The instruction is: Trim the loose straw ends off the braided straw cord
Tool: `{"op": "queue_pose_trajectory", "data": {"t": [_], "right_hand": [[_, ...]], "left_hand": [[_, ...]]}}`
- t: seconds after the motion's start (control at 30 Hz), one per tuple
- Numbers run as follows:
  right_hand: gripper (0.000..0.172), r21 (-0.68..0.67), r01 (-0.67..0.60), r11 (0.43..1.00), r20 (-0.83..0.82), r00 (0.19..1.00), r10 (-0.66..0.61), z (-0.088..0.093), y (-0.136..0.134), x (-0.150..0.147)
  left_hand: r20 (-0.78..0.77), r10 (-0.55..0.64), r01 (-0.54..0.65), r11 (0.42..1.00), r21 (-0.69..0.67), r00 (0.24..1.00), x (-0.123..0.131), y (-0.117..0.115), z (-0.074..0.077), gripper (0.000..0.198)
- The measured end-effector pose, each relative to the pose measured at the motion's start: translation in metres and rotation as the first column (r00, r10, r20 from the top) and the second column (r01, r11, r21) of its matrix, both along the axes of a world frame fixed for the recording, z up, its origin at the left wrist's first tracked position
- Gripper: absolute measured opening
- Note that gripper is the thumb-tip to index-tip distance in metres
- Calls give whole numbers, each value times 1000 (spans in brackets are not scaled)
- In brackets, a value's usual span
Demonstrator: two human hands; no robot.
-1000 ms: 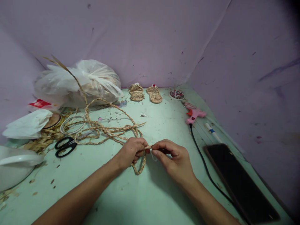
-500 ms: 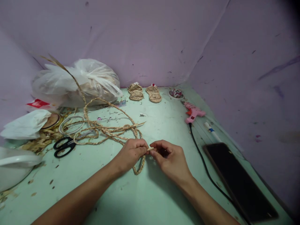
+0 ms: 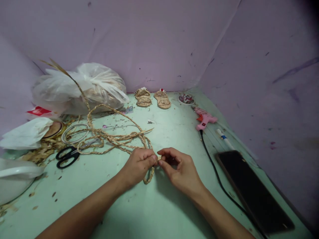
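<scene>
A long braided straw rope point(image 3: 117, 139) lies in loose loops on the pale green table, and one loop hangs below my fingers. My left hand point(image 3: 143, 164) is closed around the rope near its end. A short pale tip of it sticks out between thumb and forefinger. Close against that tip is my right hand point(image 3: 178, 166), its thumb and forefinger curved around it in a loose pinch. Whether the right fingertips press on the tip is hard to see. The black-handled scissors point(image 3: 67, 156) lie left of my hands, blades partly under the rope.
Two small woven slippers point(image 3: 162, 99) stand by the wall beside a dish of beads point(image 3: 186, 99). To the right are a pink glue gun point(image 3: 205, 119) with a black cord, a marker point(image 3: 225, 139) and a phone point(image 3: 254, 192). A stuffed plastic bag point(image 3: 99, 83) and a tape ring point(image 3: 65, 136) sit left.
My fingers have shifted slightly at the rope's end, and less of the pale tip shows between them. The whole view has moved a little; the other things lie as before.
</scene>
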State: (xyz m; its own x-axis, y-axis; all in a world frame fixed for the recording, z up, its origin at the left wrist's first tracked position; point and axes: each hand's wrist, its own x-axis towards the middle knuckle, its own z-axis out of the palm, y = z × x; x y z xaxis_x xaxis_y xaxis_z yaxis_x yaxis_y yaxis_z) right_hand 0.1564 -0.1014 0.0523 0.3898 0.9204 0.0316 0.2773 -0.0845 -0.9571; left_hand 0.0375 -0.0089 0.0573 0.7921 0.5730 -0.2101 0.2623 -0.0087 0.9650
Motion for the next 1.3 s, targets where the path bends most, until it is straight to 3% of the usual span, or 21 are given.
{"op": "queue_pose_trajectory", "data": {"t": [0.13, 0.3, 0.53, 0.63, 0.7, 0.77, 0.83, 0.93, 1.13, 1.23, 1.3], "right_hand": [[23, 57, -16, 998, 73, 997, 12, 1, -1, 2], [32, -42, 105, 994, 118, 988, -99, -4, 0, 8], [6, -56, 249, 967, 210, 950, -233, 0, 1, 17], [12, -217, 205, 954, -131, 963, -236, 11, 1, 19], [21, -347, 8, 938, -444, 879, -172, 17, 0, 18], [26, -383, -173, 908, -644, 754, -128, 20, 0, 16], [29, -379, -247, 892, -731, 671, -125, 20, 0, 15], [31, -374, -259, 891, -766, 628, -139, 17, 2, 14], [18, -375, -267, 887, -707, 702, -87, 13, 4, 17], [16, -323, -197, 926, -554, 832, -17, 10, 4, 12], [16, -282, -112, 953, -335, 942, 12, 7, 3, 7]], "left_hand": [[36, 1, -1, 1000, 14, 999, -2, 0, 1, 31], [37, 18, -23, 990, 141, 999, -4, 2, 4, 32], [76, 70, -80, 986, 149, 995, -7, -1, 7, 28], [57, 99, -108, 975, 196, 993, -7, -1, 8, 28], [42, 106, -114, 962, 249, 993, -6, 0, 8, 28], [37, 98, -105, 939, 326, 994, -5, 0, 8, 28], [38, 66, -75, 913, 401, 997, -5, -2, 9, 27], [46, -13, -10, 879, 476, 999, -4, -6, 10, 28], [71, -191, 113, 799, 591, 979, -4, -10, 7, 31], [-32, -281, 240, 750, 616, 959, -6, -10, 5, 29], [-127, -296, 307, 709, 635, 947, -7, -10, 4, 28]]}}
